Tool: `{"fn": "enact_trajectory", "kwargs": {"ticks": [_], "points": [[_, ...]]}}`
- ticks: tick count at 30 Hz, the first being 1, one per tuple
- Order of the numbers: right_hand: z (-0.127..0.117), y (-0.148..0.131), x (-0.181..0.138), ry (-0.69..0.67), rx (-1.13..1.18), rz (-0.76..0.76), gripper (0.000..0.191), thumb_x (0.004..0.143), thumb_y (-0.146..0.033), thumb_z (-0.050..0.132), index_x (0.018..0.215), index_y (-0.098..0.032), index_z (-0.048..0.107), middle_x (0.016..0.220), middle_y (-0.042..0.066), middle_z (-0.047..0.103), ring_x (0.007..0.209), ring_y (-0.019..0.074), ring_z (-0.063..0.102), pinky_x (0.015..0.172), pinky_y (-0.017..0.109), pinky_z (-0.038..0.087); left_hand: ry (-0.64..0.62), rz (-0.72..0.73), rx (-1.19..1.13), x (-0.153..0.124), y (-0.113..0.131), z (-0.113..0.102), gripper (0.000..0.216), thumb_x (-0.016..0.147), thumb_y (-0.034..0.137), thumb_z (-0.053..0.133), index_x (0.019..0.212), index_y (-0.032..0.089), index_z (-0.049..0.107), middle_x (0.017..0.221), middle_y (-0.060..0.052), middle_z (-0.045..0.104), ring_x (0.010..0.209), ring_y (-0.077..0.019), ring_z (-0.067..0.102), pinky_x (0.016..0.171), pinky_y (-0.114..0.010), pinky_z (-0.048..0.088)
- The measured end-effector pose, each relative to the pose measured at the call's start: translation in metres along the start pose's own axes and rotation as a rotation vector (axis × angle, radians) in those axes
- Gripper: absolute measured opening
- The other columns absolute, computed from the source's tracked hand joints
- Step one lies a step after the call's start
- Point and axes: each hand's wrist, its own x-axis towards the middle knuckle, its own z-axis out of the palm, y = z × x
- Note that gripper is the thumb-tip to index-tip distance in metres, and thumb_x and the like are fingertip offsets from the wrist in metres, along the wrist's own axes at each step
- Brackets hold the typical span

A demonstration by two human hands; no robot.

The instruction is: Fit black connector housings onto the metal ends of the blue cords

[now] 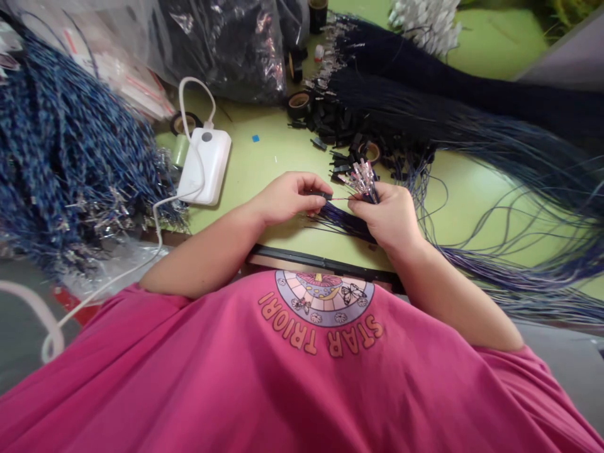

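My left hand (295, 196) pinches a small black connector housing (326, 195) between thumb and fingers. A bundle of thin dark wires (346, 220) with shiny metal terminals (362, 178) at its ends is gripped in my right hand (392, 214), the terminals sticking up past the thumb. One thin reddish wire end spans the short gap from my right fingertips to the housing. Whether its tip sits inside the housing, I cannot tell. Just beyond my hands lies a pile of loose black housings (337, 135).
A white power bank (206, 167) with a white cable lies left. Blue twisted wires (70, 138) heap at far left. Long dark wires (448, 94) stretch across the right. Black tape rolls (299, 104), a plastic bag (226, 50) and white connectors (425, 25) are at the back.
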Motion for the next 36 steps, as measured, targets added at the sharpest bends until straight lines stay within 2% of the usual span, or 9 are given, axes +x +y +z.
{"fn": "enact_trajectory", "kwargs": {"ticks": [6, 12, 17, 19, 22, 25, 27, 30, 36], "points": [[0.005, 0.0, -0.004, -0.08, -0.013, -0.029, 0.012, 0.073, -0.025, 0.062, 0.067, -0.015, 0.065, 0.062, -0.003, 0.054, 0.062, 0.0108, 0.047, 0.058, 0.023, 0.037, 0.055, -0.025, 0.049, 0.001, 0.001, 0.006, 0.021, 0.073, 0.018, 0.072, 0.093, 0.011, 0.072, 0.06, 0.001, 0.063, 0.052, -0.0091, 0.056, 0.056, -0.025, 0.049], [0.007, 0.003, -0.003, -0.196, 0.006, -0.026, 0.013, 0.073, -0.027, 0.065, 0.072, -0.014, 0.068, 0.064, -0.003, 0.056, 0.064, 0.0105, 0.049, 0.059, 0.022, 0.037, -0.01, -0.045, 0.033, 0.002, -0.002, 0.012, 0.016, 0.07, 0.015, 0.073, 0.086, 0.011, 0.073, 0.058, 0.0, 0.064, 0.05, -0.0085, 0.056, 0.053, -0.023, 0.047], [-0.002, 0.006, 0.013, -0.181, 0.004, 0.033, 0.019, 0.076, -0.033, 0.065, 0.074, -0.014, 0.067, 0.059, -0.002, 0.058, 0.056, 0.0108, 0.049, 0.057, 0.024, 0.038, 0.042, 0.013, 0.132, -0.001, -0.003, -0.002, 0.019, 0.07, 0.015, 0.073, 0.089, 0.013, 0.073, 0.063, -0.001, 0.068, 0.055, -0.0109, 0.061, 0.058, -0.025, 0.051], [-0.002, 0.007, 0.021, -0.168, -0.073, 0.022, 0.018, 0.077, -0.03, 0.061, 0.077, -0.013, 0.068, 0.06, 0.0, 0.059, 0.057, 0.0127, 0.052, 0.059, 0.026, 0.04, 0.004, 0.022, 0.265, -0.003, -0.003, -0.011, 0.019, 0.068, 0.016, 0.074, 0.087, 0.015, 0.073, 0.071, -0.003, 0.072, 0.061, -0.0124, 0.065, 0.063, -0.026, 0.052], [0.004, 0.009, 0.027, -0.23, -0.342, -0.11, 0.015, 0.074, -0.026, 0.062, 0.077, -0.014, 0.07, 0.068, 0.003, 0.065, 0.068, 0.0163, 0.058, 0.066, 0.027, 0.04, -0.072, 0.026, 0.45, -0.007, 0.0, -0.02, 0.018, 0.067, 0.017, 0.074, 0.085, 0.017, 0.075, 0.075, -0.002, 0.074, 0.066, -0.0126, 0.066, 0.067, -0.025, 0.052], [0.012, 0.008, 0.027, -0.304, -0.512, -0.183, 0.015, 0.073, -0.027, 0.062, 0.076, -0.015, 0.071, 0.072, 0.004, 0.066, 0.071, 0.0167, 0.058, 0.066, 0.027, 0.038, -0.095, 0.019, 0.48, -0.007, 0.002, -0.023, 0.017, 0.069, 0.019, 0.071, 0.086, 0.017, 0.075, 0.072, -0.001, 0.073, 0.063, -0.0121, 0.065, 0.064, -0.025, 0.05], [0.014, 0.009, 0.026, -0.32, -0.449, -0.157, 0.014, 0.073, -0.025, 0.061, 0.074, -0.015, 0.07, 0.068, 0.001, 0.064, 0.068, 0.0151, 0.056, 0.064, 0.026, 0.036, -0.085, 0.025, 0.467, -0.007, 0.004, -0.022, 0.017, 0.069, 0.02, 0.071, 0.085, 0.016, 0.075, 0.07, -0.001, 0.072, 0.061, -0.0112, 0.063, 0.062, -0.024, 0.049], [0.01, 0.011, 0.025, -0.295, -0.21, -0.062, 0.013, 0.069, -0.025, 0.064, 0.071, -0.014, 0.07, 0.064, -0.002, 0.062, 0.065, 0.0132, 0.055, 0.062, 0.025, 0.037, -0.059, 0.024, 0.419, -0.006, 0.006, -0.018, 0.017, 0.069, 0.017, 0.07, 0.086, 0.014, 0.074, 0.069, 0.0, 0.07, 0.06, -0.0099, 0.061, 0.062, -0.023, 0.049], [-0.002, 0.011, 0.022, -0.226, 0.095, 0.061, 0.011, 0.062, -0.023, 0.069, 0.068, -0.014, 0.068, 0.06, -0.003, 0.057, 0.058, 0.01, 0.047, 0.057, 0.025, 0.034, 0.05, 0.015, 0.162, -0.003, 0.002, -0.005, 0.021, 0.073, 0.014, 0.068, 0.094, 0.012, 0.069, 0.074, -0.001, 0.069, 0.06, -0.0101, 0.063, 0.064, -0.026, 0.052]]}}
